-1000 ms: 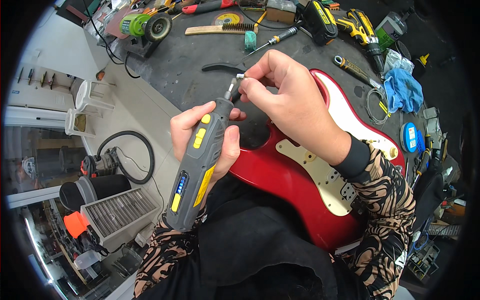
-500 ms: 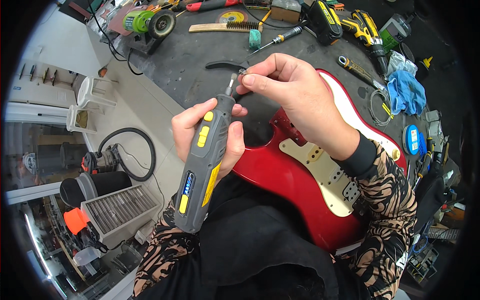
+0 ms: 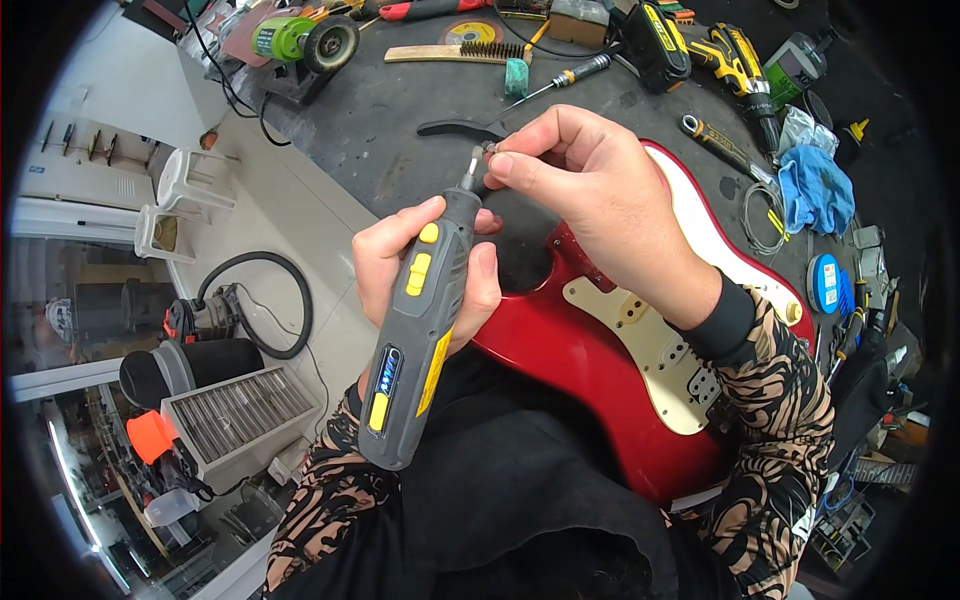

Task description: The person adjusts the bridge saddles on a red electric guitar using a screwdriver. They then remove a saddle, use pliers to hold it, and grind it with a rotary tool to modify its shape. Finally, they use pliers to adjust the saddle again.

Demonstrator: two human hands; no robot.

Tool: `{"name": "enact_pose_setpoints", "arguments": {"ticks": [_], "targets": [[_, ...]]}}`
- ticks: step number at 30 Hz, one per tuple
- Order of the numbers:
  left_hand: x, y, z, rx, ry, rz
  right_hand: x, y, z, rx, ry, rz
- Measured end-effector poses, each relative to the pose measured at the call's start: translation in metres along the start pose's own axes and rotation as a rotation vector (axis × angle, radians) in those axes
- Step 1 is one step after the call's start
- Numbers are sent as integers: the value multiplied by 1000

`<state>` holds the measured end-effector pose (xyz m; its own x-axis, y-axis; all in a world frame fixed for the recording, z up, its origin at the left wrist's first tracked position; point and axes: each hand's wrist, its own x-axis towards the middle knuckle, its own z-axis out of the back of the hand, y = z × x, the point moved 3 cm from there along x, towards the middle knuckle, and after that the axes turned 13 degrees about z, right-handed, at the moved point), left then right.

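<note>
My left hand (image 3: 383,258) is wrapped round a grey cordless rotary tool (image 3: 418,320) with yellow buttons, its nose pointing away from me. A small rounded bit (image 3: 475,158) sticks out of its tip. Beside that bit, my right hand (image 3: 610,190) pinches a tiny metallic piece (image 3: 489,147) between thumb and forefinger; its kind is too small to tell. The piece and the bit are very close, and I cannot tell whether they touch. Under my right forearm lies a red electric guitar body (image 3: 550,345) with a cream pickguard (image 3: 640,325).
On the dark bench stand a green bench grinder (image 3: 285,40), a wire brush (image 3: 455,52), a screwdriver (image 3: 580,70), a black curved handle (image 3: 455,128) and a yellow drill (image 3: 735,65). A blue cloth (image 3: 815,190) lies right. A vacuum cleaner (image 3: 205,320) is on the floor left.
The whole view has shifted slightly, with the tool and both hands a little further right in the picture. The bit stays close beside the pinched piece, and both grips are the same.
</note>
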<state>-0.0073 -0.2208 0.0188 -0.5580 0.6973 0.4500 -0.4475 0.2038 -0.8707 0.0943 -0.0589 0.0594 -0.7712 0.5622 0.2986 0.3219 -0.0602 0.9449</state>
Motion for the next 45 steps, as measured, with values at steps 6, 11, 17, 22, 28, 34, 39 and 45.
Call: {"name": "enact_pose_setpoints", "arguments": {"ticks": [6,11,17,22,28,34,39,45], "targets": [[2,7,-1,-25,-84,-74,1,-1,-1,6,-7,17],[3,6,-1,-8,-81,-116,0,-3,0,-38,-11,36],[2,6,0,8,-92,-112,0,-6,1,-82,-5,58],[0,1,1,21,-49,-57,0,-8,1,-102,2,62],[-1,0,2,49,-12,-22,1,-8,1,-120,16,68],[-1,4,1,38,-17,-34,0,-8,2,-140,17,55],[0,9,-3,-2,-128,-96,0,-4,0,-61,14,23],[2,8,-2,4,-83,-121,-1,-14,3,305,-53,-135]]}}
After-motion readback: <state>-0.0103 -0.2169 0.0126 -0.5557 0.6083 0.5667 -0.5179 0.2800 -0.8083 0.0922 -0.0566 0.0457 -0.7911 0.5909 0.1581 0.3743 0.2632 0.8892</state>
